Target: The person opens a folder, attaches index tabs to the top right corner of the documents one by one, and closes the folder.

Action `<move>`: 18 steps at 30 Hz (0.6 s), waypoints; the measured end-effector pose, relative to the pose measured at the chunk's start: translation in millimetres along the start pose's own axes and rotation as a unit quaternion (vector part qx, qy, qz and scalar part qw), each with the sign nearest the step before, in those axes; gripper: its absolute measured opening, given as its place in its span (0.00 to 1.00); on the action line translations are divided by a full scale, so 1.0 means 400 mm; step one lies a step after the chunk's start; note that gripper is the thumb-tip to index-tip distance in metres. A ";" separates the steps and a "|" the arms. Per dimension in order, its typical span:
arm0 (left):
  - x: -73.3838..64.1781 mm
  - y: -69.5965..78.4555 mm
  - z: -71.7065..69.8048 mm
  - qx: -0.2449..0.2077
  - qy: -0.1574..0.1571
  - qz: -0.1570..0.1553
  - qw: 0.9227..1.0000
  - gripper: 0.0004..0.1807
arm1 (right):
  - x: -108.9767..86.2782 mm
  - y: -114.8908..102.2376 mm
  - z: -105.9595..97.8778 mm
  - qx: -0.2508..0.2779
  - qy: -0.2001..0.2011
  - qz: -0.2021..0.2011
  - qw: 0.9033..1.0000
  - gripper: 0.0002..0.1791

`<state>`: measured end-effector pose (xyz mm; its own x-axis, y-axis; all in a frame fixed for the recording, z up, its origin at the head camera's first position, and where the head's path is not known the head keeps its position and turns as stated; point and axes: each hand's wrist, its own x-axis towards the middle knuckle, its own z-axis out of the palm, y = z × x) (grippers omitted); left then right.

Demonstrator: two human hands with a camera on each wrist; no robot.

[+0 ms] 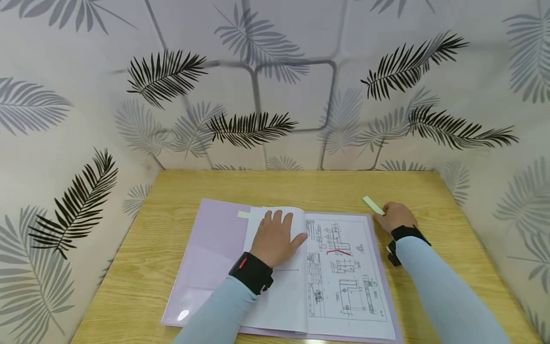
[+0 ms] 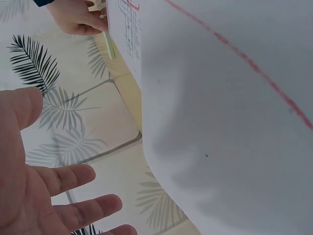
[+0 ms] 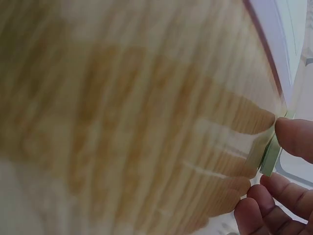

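Observation:
On the table lies an open lilac folder (image 1: 210, 253) of papers. My left hand (image 1: 275, 239) rests with spread, fairly straight fingers on a white page (image 1: 275, 306) that curves up from the folder's middle. The left wrist view shows a red line on the lifted sheet (image 2: 230, 122). To the right is a technical drawing (image 1: 352, 272) with a red mark. Beyond the folder's right edge, my right hand (image 1: 396, 216) pinches one end of a pale green pad of sticky notes (image 1: 373, 205), a thin stack (image 3: 270, 154) near the tabletop.
A pale sticky tab (image 1: 243, 214) juts from the left pages' edge onto the folder cover. The wooden table (image 1: 129, 286) meets a leaf-patterned backdrop (image 1: 279, 95) at the back and both sides. Both wrists carry black straps (image 1: 252, 272).

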<state>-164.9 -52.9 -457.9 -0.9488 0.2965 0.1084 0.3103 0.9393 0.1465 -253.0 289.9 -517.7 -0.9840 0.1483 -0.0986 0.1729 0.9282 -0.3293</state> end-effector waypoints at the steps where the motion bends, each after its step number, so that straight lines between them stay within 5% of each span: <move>1: -0.001 0.000 -0.001 -0.001 0.000 -0.001 1.000 0.39 | 0.000 -0.004 -0.002 -0.002 0.000 0.003 1.000 0.30; 12: -0.013 -0.006 0.005 -0.014 0.009 -0.009 1.000 0.39 | 0.002 -0.020 -0.008 -0.007 0.006 0.026 1.000 0.22; 18: -0.033 -0.014 0.006 -0.041 0.025 0.002 0.999 0.38 | -0.032 -0.043 -0.017 0.038 0.023 -0.015 0.999 0.24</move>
<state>-154.3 -61.8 -462.6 -0.9444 0.2884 0.1579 0.3188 0.9206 0.2255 -243.6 274.4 -504.4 -0.9893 0.1387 -0.0444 0.1448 0.9044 -0.4013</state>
